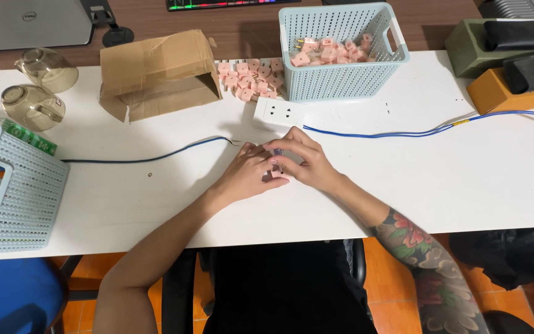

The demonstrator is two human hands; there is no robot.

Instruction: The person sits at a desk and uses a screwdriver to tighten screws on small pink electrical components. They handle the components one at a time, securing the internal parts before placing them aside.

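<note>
Left hand: (246,174) flat-ish on the white table (465,179), fingers curled in toward the right hand, touching it.
Right hand: (305,162) meets the left at table centre; fingertips (277,162) pinch a small part (277,152) (mostly hidden, colour hard to read).
Part: between both sets of fingertips, just above the tabletop, near the front of the socket.
Socket: (279,113) white, lies flat just beyond the hands; a blue wire (403,132) runs from it to the right.
Dark wire: (149,157) runs leftward, its bare end close to the left hand.
Pink plugs: (250,78) loose pile behind the socket; more in the pale blue basket (341,80) beside it.
Box: (156,74) torn cardboard, left of the pile.
Far left: second basket (26,185), two glass bowls (38,86) tipped over.
</note>
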